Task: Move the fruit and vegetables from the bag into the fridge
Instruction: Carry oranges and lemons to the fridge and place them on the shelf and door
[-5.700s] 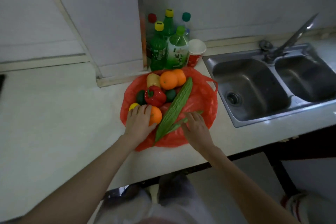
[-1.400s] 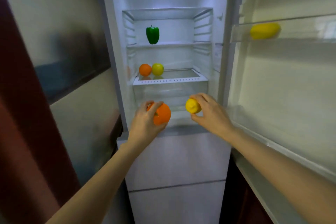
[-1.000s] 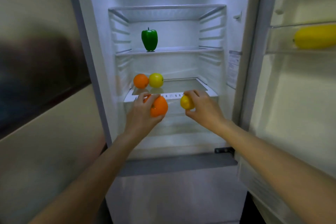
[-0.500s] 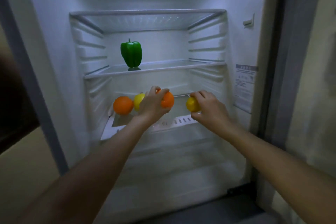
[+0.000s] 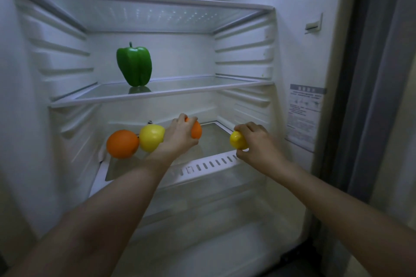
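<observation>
Both of my arms reach into the open fridge over its lower glass shelf (image 5: 209, 144). My left hand (image 5: 179, 136) grips an orange (image 5: 196, 130) from above, next to a yellow fruit (image 5: 151, 140) and a second orange (image 5: 122, 144) that lie at the shelf's back left. My right hand (image 5: 258, 141) pinches a small yellow lemon (image 5: 237, 140) above the shelf's right front corner. A green bell pepper (image 5: 134, 64) stands upright on the glass shelf above. I cannot tell whether the held fruit touches the shelf. The bag is out of view.
The top glass shelf (image 5: 144, 10) carries nothing. A white vented strip (image 5: 207, 165) fronts the lower shelf, with a clear drawer below it. The fridge's right wall bears a label (image 5: 305, 114); the door frame (image 5: 364, 74) rises at the right.
From the counter bag I came to the fridge with an orange and a lemon. Over the last second both hands pushed deeper in, now over the lower shelf.
</observation>
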